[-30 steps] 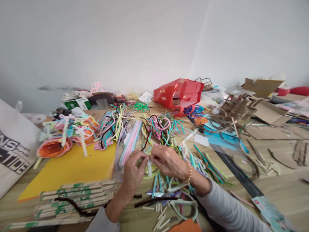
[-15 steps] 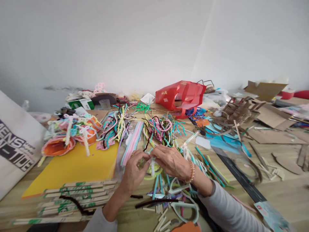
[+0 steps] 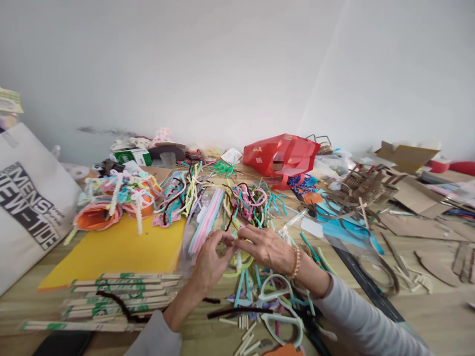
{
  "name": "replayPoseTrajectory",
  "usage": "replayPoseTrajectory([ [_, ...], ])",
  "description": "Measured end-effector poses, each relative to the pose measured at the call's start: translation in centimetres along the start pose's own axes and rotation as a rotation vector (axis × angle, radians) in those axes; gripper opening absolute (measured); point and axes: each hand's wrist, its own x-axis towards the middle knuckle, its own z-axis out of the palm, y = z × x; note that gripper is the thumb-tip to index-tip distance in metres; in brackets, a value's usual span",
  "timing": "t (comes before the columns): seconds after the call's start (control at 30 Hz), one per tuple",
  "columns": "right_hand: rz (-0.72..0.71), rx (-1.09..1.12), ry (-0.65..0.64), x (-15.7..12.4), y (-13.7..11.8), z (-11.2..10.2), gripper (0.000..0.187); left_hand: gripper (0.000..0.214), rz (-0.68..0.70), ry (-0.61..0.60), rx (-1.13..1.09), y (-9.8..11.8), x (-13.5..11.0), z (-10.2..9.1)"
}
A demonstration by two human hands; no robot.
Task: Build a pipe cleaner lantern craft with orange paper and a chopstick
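My left hand (image 3: 213,257) and my right hand (image 3: 265,249) meet at the middle of the table, fingertips pinched together. Between them a short white pipe cleaner (image 3: 238,259) hangs down; the fingers hide its upper end. Under the hands lie yellow-green pipe cleaners (image 3: 232,271) in a loose curl. Just beyond is a bundle of pink, white and blue pipe cleaners (image 3: 208,217), beside a mixed tangle of pipe cleaners (image 3: 247,200). Nearer to me lie white-handled scissors (image 3: 284,324) and a dark brown pipe cleaner (image 3: 239,311).
Paper-wrapped chopsticks (image 3: 118,301) and a yellow sheet (image 3: 122,247) lie left, with orange pipe-cleaner crafts (image 3: 94,217) behind. A white bag (image 3: 29,207) stands at the far left. A red bag (image 3: 280,153) sits at the back. Cardboard pieces (image 3: 419,227) cover the right.
The view has shifted slightly, showing more of the white bag at left. My hands stay together over the same spot, fingers still pinched, with only small finger movements.
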Motion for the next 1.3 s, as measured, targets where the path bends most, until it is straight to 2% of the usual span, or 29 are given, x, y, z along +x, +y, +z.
replayPoseTrajectory([
  [0.2,-0.03,-0.052,-0.031,0.3,0.2,-0.7,0.018,0.011,0.05,-0.008,-0.003,0.2,0.0,0.1],
  [0.37,-0.073,-0.046,-0.076,0.2,0.5,-0.6,0.018,0.01,0.045,-0.018,-0.004,0.2,0.0,0.1],
  [0.57,-0.128,-0.034,-0.086,0.0,1.1,-0.4,0.023,0.012,0.054,-0.015,-0.014,0.1,0.0,0.2],
  [0.8,-0.185,-0.071,-0.091,0.2,1.3,-0.7,0.021,0.011,0.041,-0.031,-0.007,0.1,-0.2,0.4],
  [0.9,-0.159,-0.042,-0.146,0.2,1.3,-0.8,0.017,0.011,0.026,-0.03,0.005,0.0,-0.3,0.6],
  [1.03,-0.044,0.03,-0.206,0.2,1.2,-1.0,0.013,0.013,0.013,-0.016,0.009,-0.2,-0.6,1.0],
  [1.17,0.014,0.07,-0.208,0.4,1.0,-1.2,0.012,0.013,-0.003,-0.018,-0.009,-0.1,-0.8,1.1],
  [1.3,-0.013,0.03,-0.173,0.6,0.8,-1.4,0.011,0.014,-0.031,0.036,-0.078,-0.3,-0.8,1.2],
])
